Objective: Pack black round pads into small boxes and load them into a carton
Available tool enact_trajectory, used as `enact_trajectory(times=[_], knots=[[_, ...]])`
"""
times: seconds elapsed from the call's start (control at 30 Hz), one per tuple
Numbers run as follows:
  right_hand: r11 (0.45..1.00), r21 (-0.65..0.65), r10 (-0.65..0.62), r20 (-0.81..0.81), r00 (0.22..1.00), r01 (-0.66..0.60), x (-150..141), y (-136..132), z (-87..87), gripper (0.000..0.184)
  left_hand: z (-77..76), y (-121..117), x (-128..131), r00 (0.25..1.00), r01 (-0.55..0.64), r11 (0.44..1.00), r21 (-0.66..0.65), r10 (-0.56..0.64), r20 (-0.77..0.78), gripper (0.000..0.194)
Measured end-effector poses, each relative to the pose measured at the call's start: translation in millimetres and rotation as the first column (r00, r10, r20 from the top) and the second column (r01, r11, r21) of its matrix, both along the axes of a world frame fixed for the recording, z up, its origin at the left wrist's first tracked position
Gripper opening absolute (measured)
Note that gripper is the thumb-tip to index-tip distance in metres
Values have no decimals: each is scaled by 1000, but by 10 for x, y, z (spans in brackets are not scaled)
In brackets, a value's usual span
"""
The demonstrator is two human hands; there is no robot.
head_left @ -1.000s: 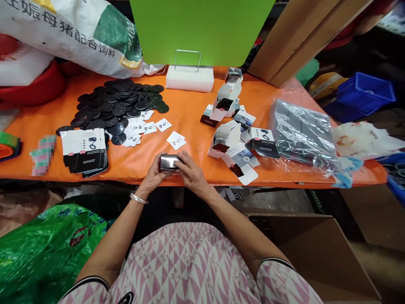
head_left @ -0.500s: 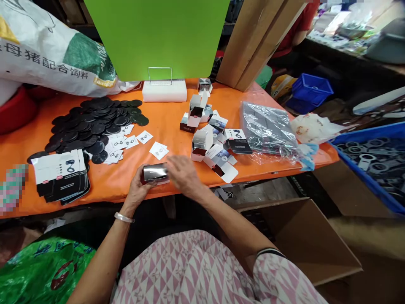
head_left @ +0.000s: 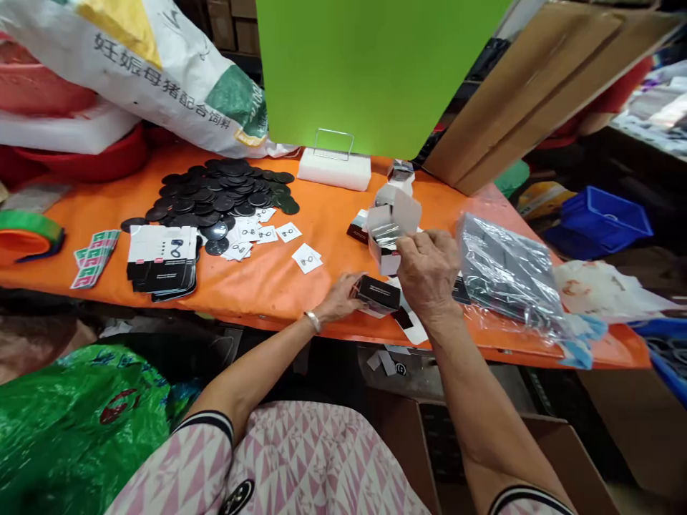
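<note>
My left hand (head_left: 343,298) is closed on the end of a small black and white cardboard box (head_left: 378,292) at the table's front edge. The box lies on its side with its black face up. My right hand (head_left: 429,268) pinches the edge of an open box (head_left: 387,227) with white flaps standing up and a silvery inside; the fingertips are partly hidden. More small boxes and flattened cartons (head_left: 413,325) lie under and behind my hands. Left of them are white printed cards (head_left: 308,259) and a pile of black discs (head_left: 215,189).
Flat unfolded cartons (head_left: 164,261) are stacked at the left, beside green and red labels (head_left: 96,259). A clear plastic bag of dark cartons (head_left: 507,272) lies right. Behind stand a white foam block (head_left: 333,169), a green board (head_left: 370,79) and leaning cardboard (head_left: 515,100). An open cardboard box (head_left: 558,450) sits below.
The view has swung left. My left hand has carried its box rightward along the table edge. My right hand has left that box and taken hold of an open one.
</note>
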State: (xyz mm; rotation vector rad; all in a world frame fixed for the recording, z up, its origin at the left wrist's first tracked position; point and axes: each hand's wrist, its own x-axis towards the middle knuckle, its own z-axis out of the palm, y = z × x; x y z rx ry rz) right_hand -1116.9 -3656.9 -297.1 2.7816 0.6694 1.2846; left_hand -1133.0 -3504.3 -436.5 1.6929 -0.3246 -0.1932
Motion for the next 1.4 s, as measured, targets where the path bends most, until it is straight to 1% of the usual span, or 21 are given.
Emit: enact_trajectory(times=[0.07,0.17,0.2,0.27,0.33,0.4,0.47,0.5,0.57,0.63,0.7,0.77,0.8,0.87,0.93,1.0,1.07,1.17,1.23,1.3,1.4], knots=[[989,53,141,-23,990,-139,-20,158,148,25,22,65,-33,995,-46,998,-30,44,-91,93],[910,225,381,-119,917,-349,-111,446,113,26,109,605,-244,947,-209,971,-119,171,-271,100],[866,298,461,-164,872,-401,-156,558,29,27,150,869,-339,923,-289,944,-162,230,-307,98],[758,444,614,-242,751,-477,-264,812,-207,28,242,1409,-526,900,-389,897,-212,321,-295,109],[636,580,739,-265,620,-510,-371,1080,-464,30,333,1835,-680,910,-349,906,-237,268,-316,110],[524,685,819,-241,521,-506,-425,1306,-670,30,398,2061,-783,909,-285,932,-224,189,-371,93],[485,741,838,-241,489,-465,-375,1443,-799,26,425,2100,-830,900,-295,937,-187,206,-385,75],[507,750,818,-264,511,-425,-306,1476,-842,25,425,2071,-831,898,-326,932,-161,252,-360,71],[631,727,692,-368,621,-272,-101,1496,-908,26,416,1968,-798,897,-392,914,-103,354,-263,70],[793,609,436,-544,717,-19,129,1500,-980,28,414,1860,-733,905,-408,912,-46,398,-150,72],[894,396,151,-708,690,211,309,1515,-1076,27,434,1798,-665,931,-360,933,12,360,-54,75],[922,220,-28,-783,621,319,401,1534,-1193,24,472,1811,-605,968,-251,966,64,251,10,83],[924,182,-64,-795,604,337,417,1536,-1257,22,493,1849,-572,982,-190,979,72,188,25,89],[911,218,-46,-790,611,350,409,1514,-1384,19,525,1982,-475,992,-125,991,48,123,39,93],[871,342,33,-757,652,353,380,1468,-1502,15,544,2168,-293,978,-205,977,55,202,53,83],[795,502,129,-689,713,341,353,1422,-1601,15,564,2375,4,919,-393,899,193,379,106,63],[685,639,187,-619,763,350,340,1393,-1671,22,597,2573,400,846,-531,735,421,489,211,48],[532,731,199,-598,777,426,348,1381,-1718,32,670,2804,1056,838,-513,451,730,447,313,43],[501,732,198,-617,762,462,365,1381,-1721,39,709,2902,1444,863,-436,304,847,408,298,46],[497,729,206,-626,752,470,383,1380,-1717,44,719,2963,1750,883,-369,233,900,389,262,50],[504,735,229,-620,750,454,403,1376,-1715,48,673,3007,2058,905,-282,201,938,380,190,57]])
